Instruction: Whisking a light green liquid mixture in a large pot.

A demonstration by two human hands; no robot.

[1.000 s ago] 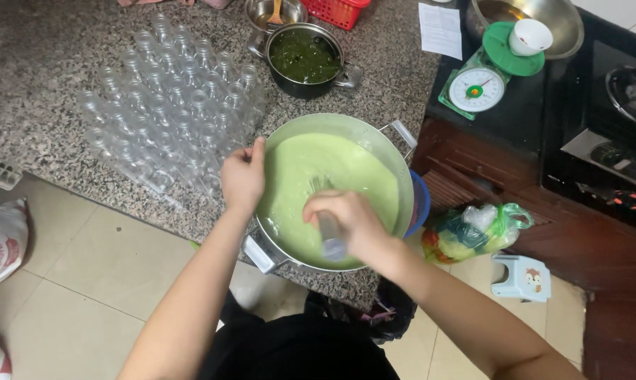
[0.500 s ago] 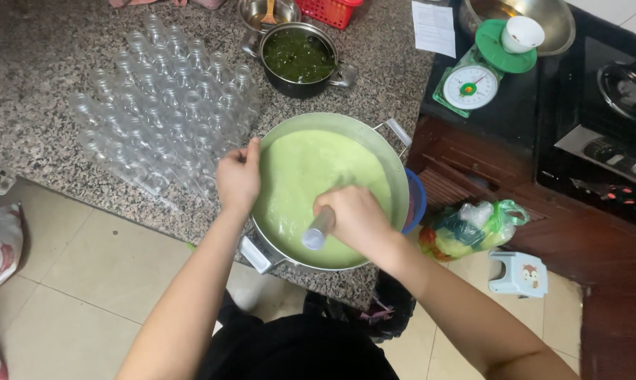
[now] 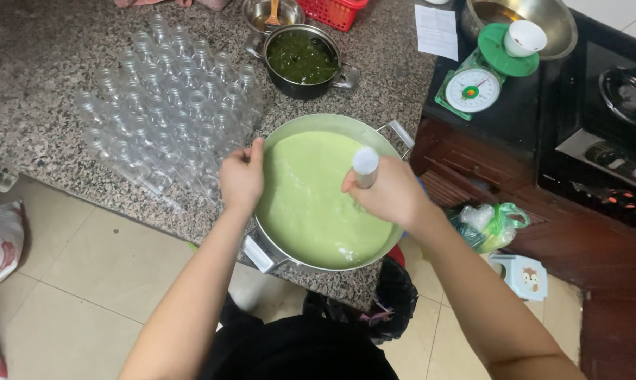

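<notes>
Green batter (image 3: 311, 204) fills wide steel pot (image 3: 374, 134) at desk (image 3: 43, 77) edge. Our left hand (image 3: 242, 176) grips pot rim; right hand (image 3: 388, 193) clenches upright stirrer handle (image 3: 365, 165). We judge stirring underway; next move needs steady pot, even strokes.

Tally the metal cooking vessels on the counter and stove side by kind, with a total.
Large pan of pale green batter, steadied by the left hand, stirred with the utensil handle in the right hand: 1
Dark pot of green leaves: 1
Steel bowls: 2
Total: 4
</notes>
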